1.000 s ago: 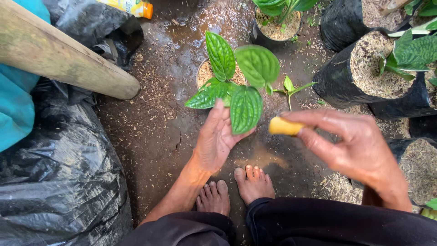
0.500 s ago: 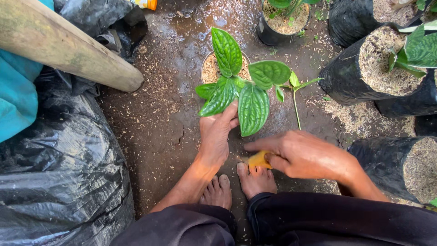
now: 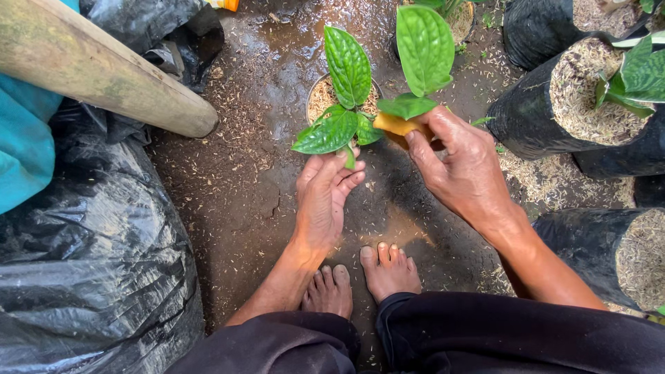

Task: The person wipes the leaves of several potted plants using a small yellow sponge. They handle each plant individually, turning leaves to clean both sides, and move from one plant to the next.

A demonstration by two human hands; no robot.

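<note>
A small plant with broad green leaves grows in a black bag pot filled with pale husk, standing on wet dark ground. My left hand rests palm down in front of the pot, its fingertips under a low leaf at the stem. My right hand is raised beside the plant, gripping a small yellow-orange tool pressed against a leaf stalk. A large upright leaf stands just above that hand. My bare feet are below.
Black plastic sacks lie at the left under a thick wooden pole. Several black bag pots with husk and seedlings crowd the right side. Another pot stands behind the plant. Husk litters the muddy ground.
My right hand has risen from near my feet up to the plant's stalk, carrying the yellow tool. The left hand stayed at the pot's base.
</note>
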